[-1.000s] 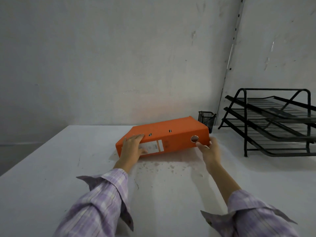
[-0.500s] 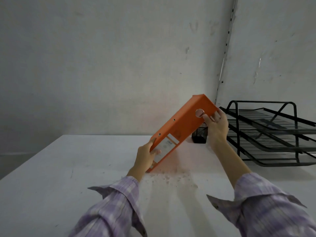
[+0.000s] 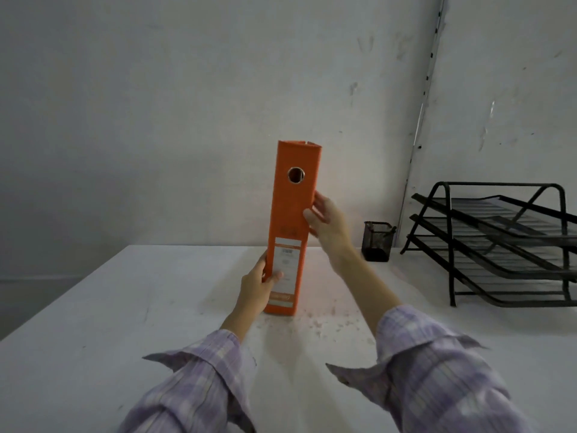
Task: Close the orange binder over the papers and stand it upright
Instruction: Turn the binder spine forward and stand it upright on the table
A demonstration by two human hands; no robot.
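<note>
The orange binder (image 3: pixel 292 214) stands upright on the white table (image 3: pixel 125 307), closed, its spine with the finger hole and white label facing me. It leans very slightly to the right at the top. My left hand (image 3: pixel 257 285) grips its lower left edge, thumb across the label. My right hand (image 3: pixel 326 221) is wrapped around the binder's right side at mid-height. The papers are hidden inside.
A small black mesh pen cup (image 3: pixel 377 241) stands right of the binder near the wall. A black three-tier wire letter tray (image 3: pixel 499 245) fills the right side. Small crumbs lie on the table in front of the binder. The wall is close behind.
The binder lay flat a second ago, was tilted up on its left end, and now stands on end. Both hands stayed on it, the right rising with its top.
</note>
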